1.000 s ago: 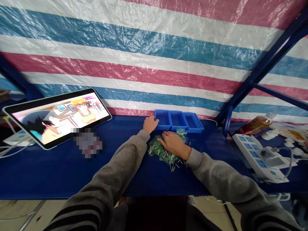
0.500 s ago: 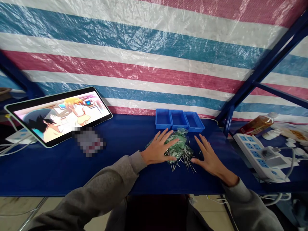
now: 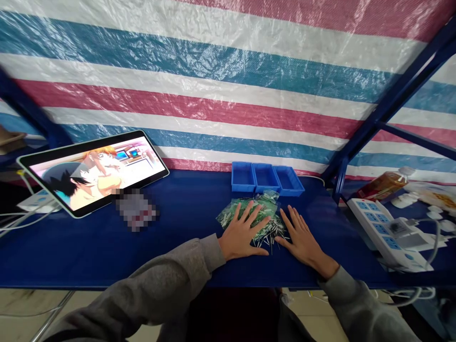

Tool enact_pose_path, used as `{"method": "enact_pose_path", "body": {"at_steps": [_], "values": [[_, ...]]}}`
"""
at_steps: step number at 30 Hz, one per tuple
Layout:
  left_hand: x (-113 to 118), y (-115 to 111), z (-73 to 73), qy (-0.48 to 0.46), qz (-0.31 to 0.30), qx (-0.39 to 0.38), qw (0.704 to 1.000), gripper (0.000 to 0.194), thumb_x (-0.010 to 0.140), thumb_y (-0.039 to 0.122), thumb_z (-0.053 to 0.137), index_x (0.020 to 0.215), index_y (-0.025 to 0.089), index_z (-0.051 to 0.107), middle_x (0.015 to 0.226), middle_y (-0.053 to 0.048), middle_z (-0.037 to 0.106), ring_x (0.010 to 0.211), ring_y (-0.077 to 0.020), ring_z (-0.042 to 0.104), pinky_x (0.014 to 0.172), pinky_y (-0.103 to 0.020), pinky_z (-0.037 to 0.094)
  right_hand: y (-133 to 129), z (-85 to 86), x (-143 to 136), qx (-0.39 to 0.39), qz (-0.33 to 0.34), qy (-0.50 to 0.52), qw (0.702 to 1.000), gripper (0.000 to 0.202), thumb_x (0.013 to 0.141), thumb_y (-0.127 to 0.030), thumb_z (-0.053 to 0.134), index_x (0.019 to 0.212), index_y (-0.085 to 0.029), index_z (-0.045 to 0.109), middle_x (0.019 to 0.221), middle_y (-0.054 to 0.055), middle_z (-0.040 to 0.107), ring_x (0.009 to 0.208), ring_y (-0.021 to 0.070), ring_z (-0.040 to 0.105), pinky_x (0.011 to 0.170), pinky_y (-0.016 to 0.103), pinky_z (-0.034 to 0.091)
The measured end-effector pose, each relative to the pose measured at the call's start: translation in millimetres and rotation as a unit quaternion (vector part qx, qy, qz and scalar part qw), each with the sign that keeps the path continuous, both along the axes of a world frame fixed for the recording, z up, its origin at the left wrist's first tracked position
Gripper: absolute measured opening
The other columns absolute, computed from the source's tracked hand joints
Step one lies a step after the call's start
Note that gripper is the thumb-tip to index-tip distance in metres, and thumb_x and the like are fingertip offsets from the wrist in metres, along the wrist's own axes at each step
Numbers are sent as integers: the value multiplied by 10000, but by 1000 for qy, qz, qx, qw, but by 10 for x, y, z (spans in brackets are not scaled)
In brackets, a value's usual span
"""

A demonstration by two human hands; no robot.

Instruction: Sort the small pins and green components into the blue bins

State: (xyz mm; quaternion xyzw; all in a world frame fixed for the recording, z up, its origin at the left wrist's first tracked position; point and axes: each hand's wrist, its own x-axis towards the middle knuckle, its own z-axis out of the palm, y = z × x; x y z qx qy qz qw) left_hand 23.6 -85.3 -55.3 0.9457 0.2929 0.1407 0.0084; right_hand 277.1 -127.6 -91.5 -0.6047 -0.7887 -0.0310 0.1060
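Note:
A heap of small green-tinted plastic bags (image 3: pixel 228 212) and thin metal pins (image 3: pixel 272 232), perhaps screws or nails, lies on the blue tabletop. My left hand (image 3: pixel 244 231) is spread flat over the left and front part of the heap and hides some of it. At the heap's right edge rests my right hand (image 3: pixel 301 237), fingers stretched out, thumb beside the loose pins. Neither hand grips anything. Just behind the heap stand three joined blue trays, at left (image 3: pixel 243 190), middle (image 3: pixel 266 189) and right (image 3: pixel 290 192).
A tablet (image 3: pixel 96 173) playing a cartoon leans at the left, with a blurred-out item (image 3: pixel 137 210) before it. To the right lie a power strip (image 3: pixel 386 232) with plugs and cables, and a bottle (image 3: pixel 384 184). A blue metal frame (image 3: pixel 338 183) rises beside the striped sheet (image 3: pixel 221 109).
Both hands have come down and nearer the table edge, the right one also leftward toward the heap. The pins now lie closer together between them.

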Motion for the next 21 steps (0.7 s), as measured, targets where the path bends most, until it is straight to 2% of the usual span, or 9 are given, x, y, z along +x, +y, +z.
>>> {"method": "enact_pose_path", "body": {"at_steps": [5, 13, 17, 21], "values": [[6, 140, -51, -15, 32, 8, 999, 927, 792, 791, 352, 1531, 284, 115, 1589, -100, 144, 1449, -394, 85, 1136, -630, 54, 226, 66, -78, -16, 29, 24, 999, 825, 908, -645, 362, 1543, -230, 37, 1603, 91, -54, 1465, 304, 26, 1156, 499, 241], [5, 268, -85, -12, 58, -17, 998, 918, 792, 802, 323, 1527, 274, 174, 1578, -126, 183, 1443, -399, 122, 1125, -644, 80, 523, 135, -121, -16, 76, 51, 996, 793, 911, -635, 372, 1537, -206, 144, 1604, 127, 40, 1467, 305, 59, 1157, 487, 232], [2, 253, -85, -12, 67, -13, 998, 931, 784, 805, 339, 1529, 277, 160, 1578, -120, 189, 1438, -402, 146, 1132, -630, 97, 477, 185, -102, 6, 64, 51, 997, 768, 921, -615, 368, 1541, -238, 116, 1608, 105, 13, 1466, 313, 63, 1159, 503, 209], [3, 241, -84, -5, 74, -2, 997, 930, 788, 806, 328, 1530, 274, 149, 1576, -107, 205, 1435, -406, 151, 1129, -634, 116, 215, 224, -48, 7, 66, 45, 997, 822, 903, -645, 374, 1540, -282, 2, 1607, 79, -68, 1462, 344, 34, 1141, 570, 189]]}}
